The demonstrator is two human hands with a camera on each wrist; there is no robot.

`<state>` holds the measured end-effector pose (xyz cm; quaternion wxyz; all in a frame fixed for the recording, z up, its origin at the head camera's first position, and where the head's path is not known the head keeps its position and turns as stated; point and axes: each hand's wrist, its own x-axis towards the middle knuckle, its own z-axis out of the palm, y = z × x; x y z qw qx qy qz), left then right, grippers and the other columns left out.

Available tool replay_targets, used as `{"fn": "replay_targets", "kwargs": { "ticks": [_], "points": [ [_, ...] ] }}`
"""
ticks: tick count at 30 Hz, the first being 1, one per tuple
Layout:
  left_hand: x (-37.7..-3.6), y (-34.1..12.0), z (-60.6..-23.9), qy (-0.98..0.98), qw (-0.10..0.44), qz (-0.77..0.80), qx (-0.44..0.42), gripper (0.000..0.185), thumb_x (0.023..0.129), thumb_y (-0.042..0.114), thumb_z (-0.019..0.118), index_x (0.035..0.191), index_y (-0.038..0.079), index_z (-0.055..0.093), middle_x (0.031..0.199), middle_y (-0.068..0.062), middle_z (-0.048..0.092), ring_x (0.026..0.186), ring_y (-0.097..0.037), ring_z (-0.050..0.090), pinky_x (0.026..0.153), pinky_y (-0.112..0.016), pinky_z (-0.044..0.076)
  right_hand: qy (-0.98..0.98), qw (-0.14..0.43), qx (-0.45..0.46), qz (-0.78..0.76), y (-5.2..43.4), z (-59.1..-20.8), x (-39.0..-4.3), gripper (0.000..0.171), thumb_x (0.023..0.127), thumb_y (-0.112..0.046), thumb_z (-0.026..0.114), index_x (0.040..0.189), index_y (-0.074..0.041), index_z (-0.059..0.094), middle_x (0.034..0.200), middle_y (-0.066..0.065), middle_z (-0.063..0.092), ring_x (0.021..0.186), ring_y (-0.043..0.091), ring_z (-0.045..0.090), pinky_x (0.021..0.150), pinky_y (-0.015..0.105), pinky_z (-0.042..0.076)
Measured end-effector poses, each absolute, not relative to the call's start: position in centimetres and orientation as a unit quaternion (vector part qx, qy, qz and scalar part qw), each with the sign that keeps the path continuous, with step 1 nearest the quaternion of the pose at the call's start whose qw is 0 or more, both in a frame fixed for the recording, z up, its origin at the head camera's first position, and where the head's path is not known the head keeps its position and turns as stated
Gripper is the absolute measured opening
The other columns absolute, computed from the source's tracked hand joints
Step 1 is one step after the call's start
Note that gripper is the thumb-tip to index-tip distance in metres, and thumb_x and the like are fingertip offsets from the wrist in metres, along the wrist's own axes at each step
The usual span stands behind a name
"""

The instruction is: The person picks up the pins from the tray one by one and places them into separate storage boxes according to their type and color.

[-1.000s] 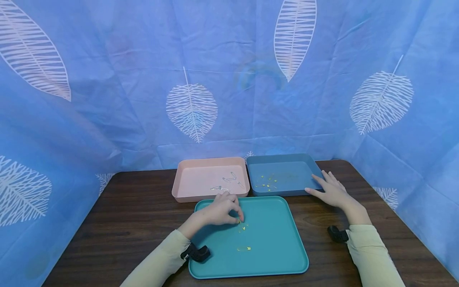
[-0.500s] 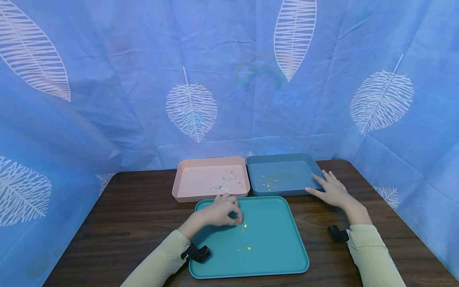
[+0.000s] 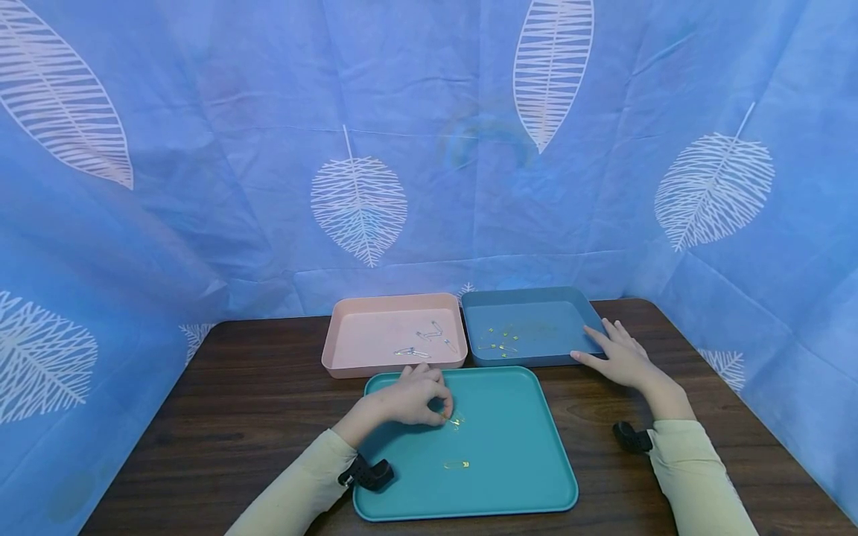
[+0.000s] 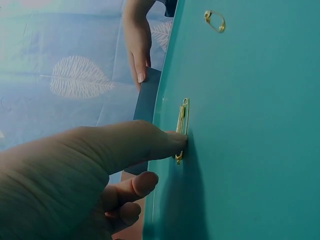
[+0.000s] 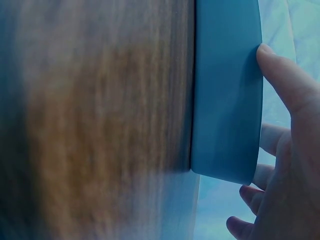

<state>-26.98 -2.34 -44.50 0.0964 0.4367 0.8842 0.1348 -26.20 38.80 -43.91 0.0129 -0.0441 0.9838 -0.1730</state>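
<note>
**Left fingers settle on a gold safety pin**

Little has shifted since the earlier frames: the left hand (image 3: 410, 398) has only crept a touch nearer the gold safety pin (image 3: 456, 421).

Head view: it curls over the teal tray (image 3: 536, 476); the right hand (image 3: 620, 356) lies flat-fingered against the blue tray (image 3: 529, 359), seemingly steadying it.

Left wrist view: a fingertip (image 4: 172, 141) presses the pin's end (image 4: 182, 125), not yet gripping it.

Right wrist view: straight fingers (image 5: 280, 75) touch the blue wall.
</note>
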Motion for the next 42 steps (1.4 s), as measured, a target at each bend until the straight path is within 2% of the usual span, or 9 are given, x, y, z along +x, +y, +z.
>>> {"fn": "replay_targets", "kwargs": {
  "ticks": [7, 15, 22, 27, 34, 42],
  "points": [
    [-26.9, -2.4, -44.4, 0.884, 0.093, 0.138, 0.437, 0.017, 0.084, 0.026, 0.075, 0.073, 0.032, 0.063, 0.092, 0.011, 0.052, 0.089, -0.009, 0.034, 0.077, -0.029, 0.023, 0.983, 0.010, -0.048, -0.177, 38.8, -43.9, -26.3, 0.086, 0.092, -0.057, 0.055, 0.150, 0.002, 0.030, 0.155, 0.039, 0.010, 0.143, 0.057, 0.005, 0.105, 0.078, 0.009],
    [-26.9, -2.2, -44.2, 0.886, 0.068, 0.138, 0.438, 0.018, 0.084, 0.025, 0.074, 0.072, 0.032, 0.063, 0.092, 0.010, 0.053, 0.089, -0.009, 0.034, 0.082, -0.030, 0.025, 0.983, 0.007, -0.047, -0.177, 38.7, -44.1, -26.3, 0.087, 0.092, -0.058, 0.055, 0.150, 0.001, 0.030, 0.155, 0.039, 0.009, 0.144, 0.056, 0.003, 0.105, 0.078, 0.008],
    [-27.1, -1.5, -43.7, 0.888, 0.045, 0.144, 0.434, 0.019, 0.085, 0.026, 0.073, 0.071, 0.032, 0.062, 0.091, 0.008, 0.055, 0.088, -0.009, 0.035, 0.076, -0.028, 0.025, 0.984, 0.006, -0.046, -0.171, 38.9, -44.2, -26.3, 0.086, 0.092, -0.058, 0.055, 0.150, 0.001, 0.030, 0.155, 0.038, 0.010, 0.143, 0.057, 0.005, 0.105, 0.078, 0.009],
    [-27.2, -1.1, -43.2, 0.889, 0.027, 0.142, 0.434, 0.019, 0.086, 0.028, 0.072, 0.071, 0.033, 0.062, 0.092, 0.008, 0.055, 0.088, -0.010, 0.036, 0.078, -0.030, 0.026, 0.984, 0.005, -0.048, -0.170, 39.0, -44.2, -26.2, 0.086, 0.092, -0.058, 0.055, 0.150, 0.001, 0.031, 0.155, 0.039, 0.011, 0.143, 0.057, 0.006, 0.105, 0.078, 0.010],
    [-27.7, -0.3, -42.5, 0.885, -0.001, 0.150, 0.441, 0.015, 0.087, 0.027, 0.071, 0.075, 0.031, 0.065, 0.096, 0.001, 0.060, 0.089, -0.011, 0.037, 0.076, -0.030, 0.026, 0.984, 0.007, -0.048, -0.173, 38.8, -44.0, -26.1, 0.086, 0.092, -0.058, 0.055, 0.150, 0.001, 0.032, 0.154, 0.039, 0.009, 0.143, 0.057, 0.006, 0.104, 0.078, 0.010],
    [-28.2, 1.1, -41.7, 0.887, -0.031, 0.142, 0.439, 0.013, 0.090, 0.029, 0.068, 0.078, 0.032, 0.065, 0.091, 0.006, 0.056, 0.084, -0.011, 0.035, 0.080, -0.031, 0.029, 0.984, 0.008, -0.047, -0.172, 38.6, -43.9, -26.1, 0.086, 0.092, -0.058, 0.055, 0.150, 0.001, 0.031, 0.155, 0.039, 0.010, 0.143, 0.057, 0.006, 0.105, 0.078, 0.010]
  ]
}}
